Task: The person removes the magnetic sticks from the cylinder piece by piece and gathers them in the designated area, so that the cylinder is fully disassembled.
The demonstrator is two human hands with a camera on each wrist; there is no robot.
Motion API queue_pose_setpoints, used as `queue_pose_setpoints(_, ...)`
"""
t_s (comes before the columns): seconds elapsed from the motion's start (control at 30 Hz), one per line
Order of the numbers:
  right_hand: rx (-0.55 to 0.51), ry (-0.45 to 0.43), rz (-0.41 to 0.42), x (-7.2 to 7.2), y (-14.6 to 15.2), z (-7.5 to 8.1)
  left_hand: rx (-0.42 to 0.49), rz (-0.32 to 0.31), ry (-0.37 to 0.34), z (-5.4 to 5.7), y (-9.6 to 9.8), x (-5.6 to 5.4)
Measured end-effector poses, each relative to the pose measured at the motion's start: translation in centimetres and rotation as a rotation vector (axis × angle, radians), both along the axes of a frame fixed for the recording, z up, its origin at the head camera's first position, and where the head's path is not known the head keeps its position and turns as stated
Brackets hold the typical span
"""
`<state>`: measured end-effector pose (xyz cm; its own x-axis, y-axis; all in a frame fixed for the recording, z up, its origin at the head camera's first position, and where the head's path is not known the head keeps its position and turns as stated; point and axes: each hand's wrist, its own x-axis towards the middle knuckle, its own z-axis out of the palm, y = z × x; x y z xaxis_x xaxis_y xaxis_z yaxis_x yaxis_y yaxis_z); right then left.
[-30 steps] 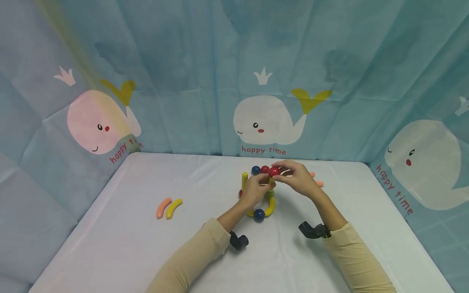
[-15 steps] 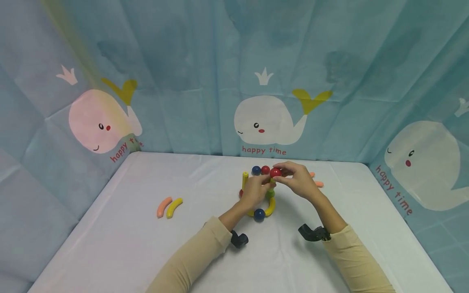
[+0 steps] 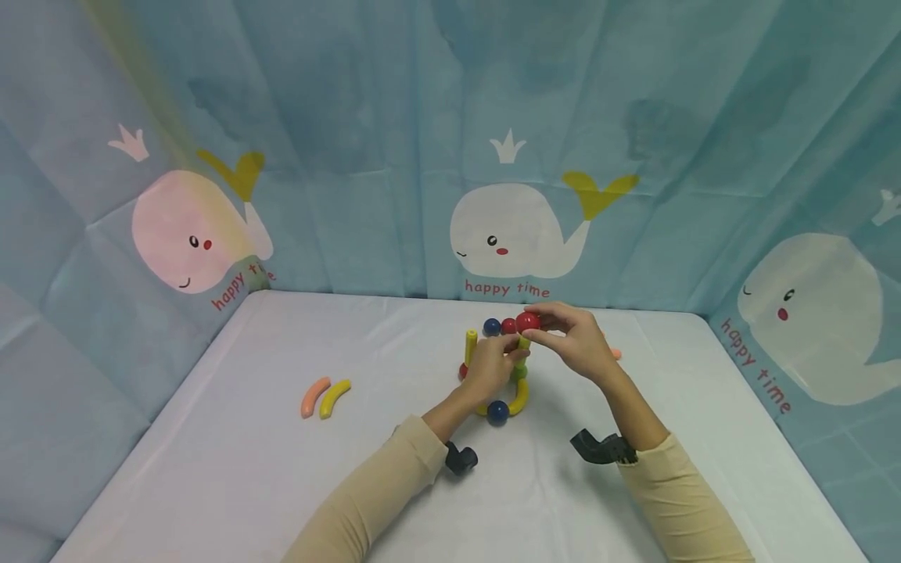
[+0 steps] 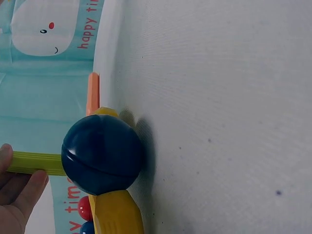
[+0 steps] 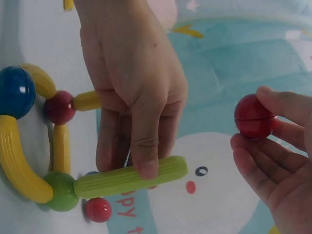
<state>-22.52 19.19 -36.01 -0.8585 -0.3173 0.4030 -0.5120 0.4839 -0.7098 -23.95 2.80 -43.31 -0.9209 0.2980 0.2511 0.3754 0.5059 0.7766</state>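
Note:
My left hand (image 3: pixel 489 366) pinches a light green ribbed rod (image 5: pixel 97 184) between thumb and fingers. The rod rises from a green ball (image 5: pixel 62 191) in a ring of yellow curved sticks and balls on the white table. A large blue ball (image 4: pixel 102 153) forms the ring's front, and a yellow rod (image 3: pixel 471 348) stands at its left over a red ball (image 5: pixel 59 107). Fingertips of my right hand (image 3: pixel 573 336) hold another red ball (image 5: pixel 254 117), raised off the rod's top end with a gap between in the right wrist view.
Behind the ring lie a blue ball (image 3: pixel 491 328) and a red ball (image 3: pixel 509 326). Further left are a pink curved stick (image 3: pixel 314 397) and a yellow curved stick (image 3: pixel 334 399). A pink stick (image 3: pixel 615 353) shows beyond the right hand. A whale-print curtain (image 3: pixel 338 234) borders the table.
My right hand has lifted slightly with the red ball, away from the rod's top. The left hand keeps its hold on the green rod in the same place.

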Motion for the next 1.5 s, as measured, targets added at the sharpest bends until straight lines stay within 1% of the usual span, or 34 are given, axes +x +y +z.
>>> queue_pose_setpoints(0.27,0.004,-0.016,-0.006,0.0,0.6,-0.4,-0.025,0.001,-0.004,-0.2,0.1,-0.1)
queue_pose_setpoints(0.5,0.018,-0.010,-0.039,-0.3,0.9,-0.5,-0.025,-0.008,-0.010,0.0,0.1,-0.1)
queue_pose_setpoints(0.7,0.048,-0.037,-0.066,-1.1,1.4,-0.8,-0.031,-0.008,-0.014,0.0,0.1,-0.1)
queue_pose_setpoints(0.8,0.065,-0.060,-0.091,-1.9,1.9,-1.0,-0.034,-0.001,-0.018,0.0,0.2,-0.1)
queue_pose_setpoints(0.93,0.056,-0.103,-0.115,-3.1,2.4,-1.2,-0.045,0.010,-0.026,0.1,0.2,0.0)
queue_pose_setpoints(1.1,0.062,-0.117,-0.135,-4.8,2.9,-2.0,-0.053,0.020,-0.051,0.2,0.3,0.1)
queue_pose_setpoints(1.27,0.102,-0.137,-0.162,-6.7,3.1,-3.7,-0.061,0.012,-0.042,0.2,0.5,0.0)
queue_pose_setpoints(1.37,0.125,-0.180,-0.154,-7.9,3.0,-5.0,-0.060,0.012,-0.032,0.1,0.6,-0.1)
queue_pose_setpoints(1.5,0.156,-0.253,-0.154,-9.4,2.5,-6.6,-0.051,0.018,-0.037,0.1,0.5,-0.1)
